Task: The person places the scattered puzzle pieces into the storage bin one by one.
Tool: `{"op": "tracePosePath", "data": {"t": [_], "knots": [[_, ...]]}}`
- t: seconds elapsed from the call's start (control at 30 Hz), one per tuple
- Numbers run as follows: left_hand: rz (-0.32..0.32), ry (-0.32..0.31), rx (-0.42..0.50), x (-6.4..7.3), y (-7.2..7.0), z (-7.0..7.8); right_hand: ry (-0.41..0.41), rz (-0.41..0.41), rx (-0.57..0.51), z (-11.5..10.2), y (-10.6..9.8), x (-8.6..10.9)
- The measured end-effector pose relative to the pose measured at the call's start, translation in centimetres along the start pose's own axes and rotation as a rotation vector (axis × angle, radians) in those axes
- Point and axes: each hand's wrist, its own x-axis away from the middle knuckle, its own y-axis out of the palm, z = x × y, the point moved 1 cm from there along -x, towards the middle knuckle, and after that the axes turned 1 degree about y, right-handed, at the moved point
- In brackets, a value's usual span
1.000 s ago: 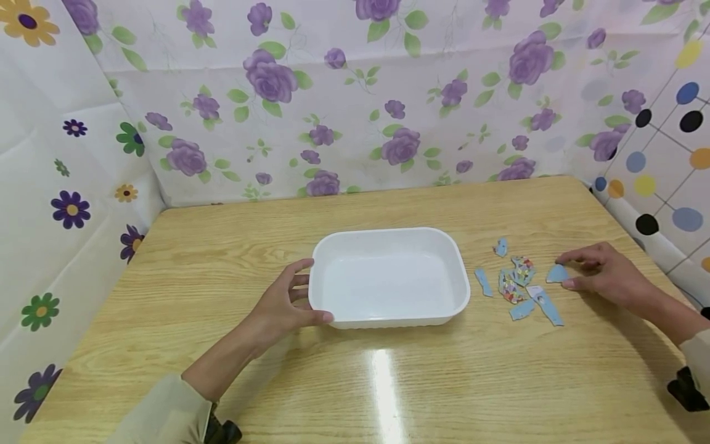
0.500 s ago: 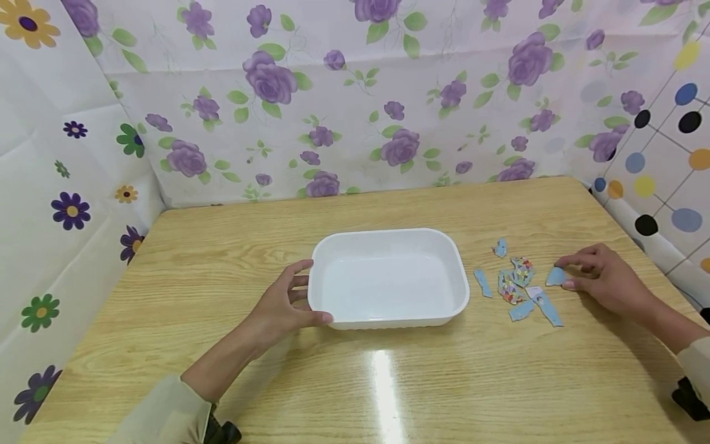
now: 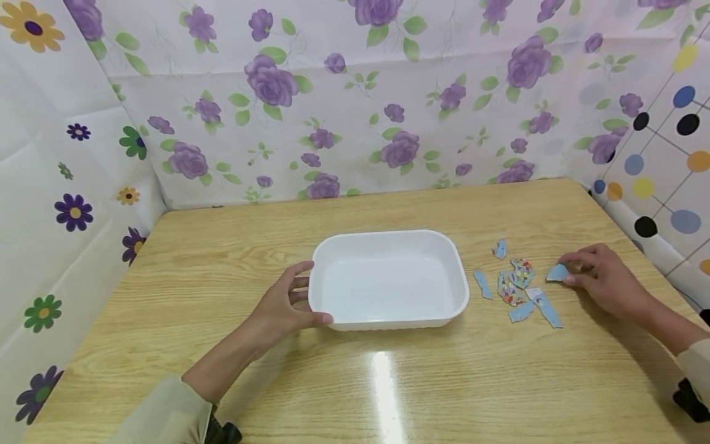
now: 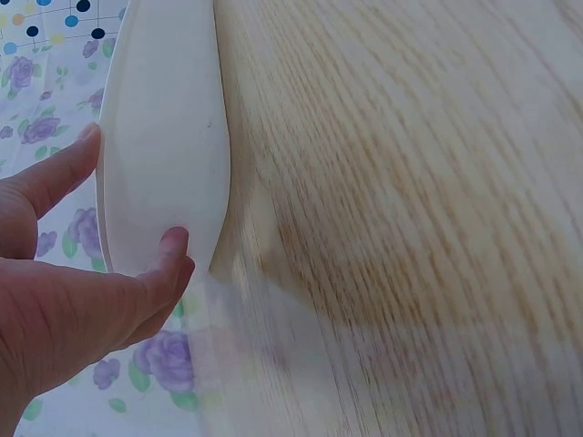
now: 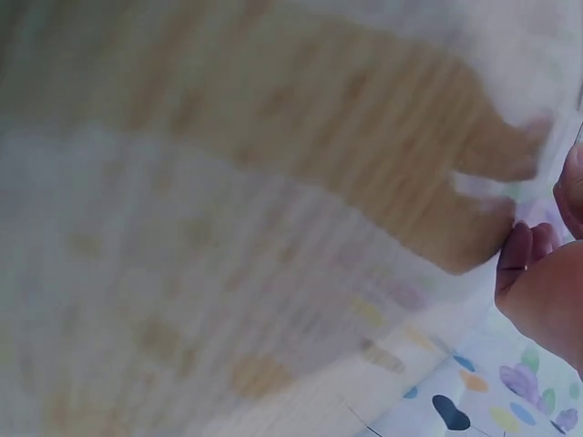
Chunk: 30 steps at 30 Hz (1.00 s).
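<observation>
A white rectangular plastic tray (image 3: 388,280) stands on the table, with nothing inside it. My left hand (image 3: 285,302) holds its left end, thumb over the near rim corner and fingers spread along the end wall; in the left wrist view these fingers touch the tray's outer wall (image 4: 164,137). At the right, my right hand (image 3: 601,280) pinches a small light-blue piece (image 3: 557,273) with a curved edge between thumb and forefinger, low over the table. The right wrist view shows only part of this hand (image 5: 542,273), and the piece is hidden there.
Several flat blue fragments with ragged edges lie between tray and right hand: a narrow strip (image 3: 483,284), a small one (image 3: 500,249), a longer one (image 3: 549,309) and multicoloured ones (image 3: 510,288). Flowered cloth (image 3: 333,123) hangs behind the wooden table (image 3: 222,259).
My right hand has turned the blue piece a little and back, staying in nearly the same spot. The left hand and the tray hold still.
</observation>
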Motion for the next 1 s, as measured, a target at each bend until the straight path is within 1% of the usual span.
{"op": "tracePosePath", "data": {"t": [0.17, 0.37, 0.67, 1.0], "knots": [[0.002, 0.000, -0.004, 0.0, 0.0, -0.1, 0.037, -0.006, -0.031, -0.1, -0.6, -0.3], [0.003, 0.003, -0.004, 0.0, 0.0, -0.1, 0.066, -0.015, -0.041, -0.2, -0.8, -0.4], [0.004, 0.001, 0.004, 0.0, 0.0, -0.1, 0.085, -0.022, -0.064, -0.8, -1.2, -0.5], [0.002, 0.002, 0.009, 0.0, 0.0, -0.1, 0.082, -0.016, -0.105, -1.5, -1.6, -0.9]]}}
